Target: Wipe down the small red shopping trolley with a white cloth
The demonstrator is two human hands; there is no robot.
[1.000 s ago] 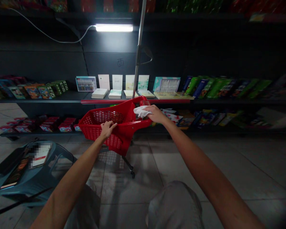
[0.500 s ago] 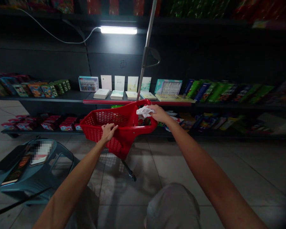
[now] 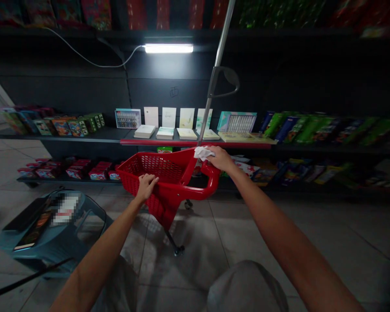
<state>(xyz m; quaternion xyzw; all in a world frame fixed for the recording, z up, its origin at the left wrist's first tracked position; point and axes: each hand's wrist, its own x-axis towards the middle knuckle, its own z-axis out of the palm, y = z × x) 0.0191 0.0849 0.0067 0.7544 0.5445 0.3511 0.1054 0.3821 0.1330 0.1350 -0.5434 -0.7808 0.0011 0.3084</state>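
Observation:
A red plastic shopping cart point(image 3: 169, 190) stands in front of me, with its basket pointing left and its looped handle at the right. My left hand point(image 3: 147, 187) grips the near rim of the basket, fingers hooked over the edge. My right hand point(image 3: 220, 158) is closed on a crumpled white cloth point(image 3: 203, 153), possibly a wipe, and presses it against the far side of the handle loop. A metal pole point(image 3: 218, 56) with a dark grip rises behind the handle. Its lower end is hidden by the cart.
A blue-grey plastic stool point(image 3: 81, 236) with phones and a dark flat object on it stands at lower left. Behind the cart, a shelf point(image 3: 100, 133) carries notebooks, pen sets and packaged goods. Red boxes point(image 3: 79, 168) line the lower shelf. A tube light point(image 3: 169, 48) shines above.
My right hand has shifted with the cloth from over the handle's opening to its far-side bar. The cart has turned slightly, and the view has shifted. My left hand keeps its hold.

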